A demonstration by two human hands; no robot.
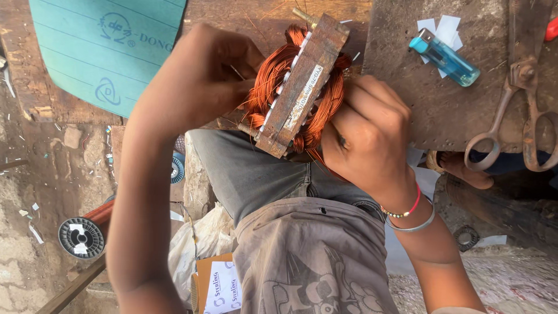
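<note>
Stator core (302, 87), rusty laminated steel block, wound with copper wire coils (273, 75); held tilted on edge above the near edge of a wooden workbench (244, 14), over the person's lap. A pale paper strip runs along its upper face. Threaded bolts (305, 16) project from the far end and from the near left corner.

Head view, hands:
- Left hand (200, 75): on the left side of the core, fingers curled and pressed together against the copper windings, fingertips tucked into the coil at the core's edge. Whether they pinch a single strand cannot be told.
- Right hand (366, 136): on the right side, fingers bent and closed together, cupping the coil bulge and bracing the core from beneath. Wrist carries a beaded red band and a metal bangle (414, 224).

Head view, surroundings:
- Teal insulation sheet (104, 52), on the bench to the far left, well apart from the core.
- Dark metal plate (418, 99), right of the core, bearing a blue lighter (444, 57) that lies on small white paper slips (447, 28).
- Large rusty scissors (517, 110), on the plate's right side, handles toward the person.
- Wire spool (82, 235), on the dirt ground lower left, seen end-on.
- Orange booklet (218, 285), beside the person's grey shirt.
</note>
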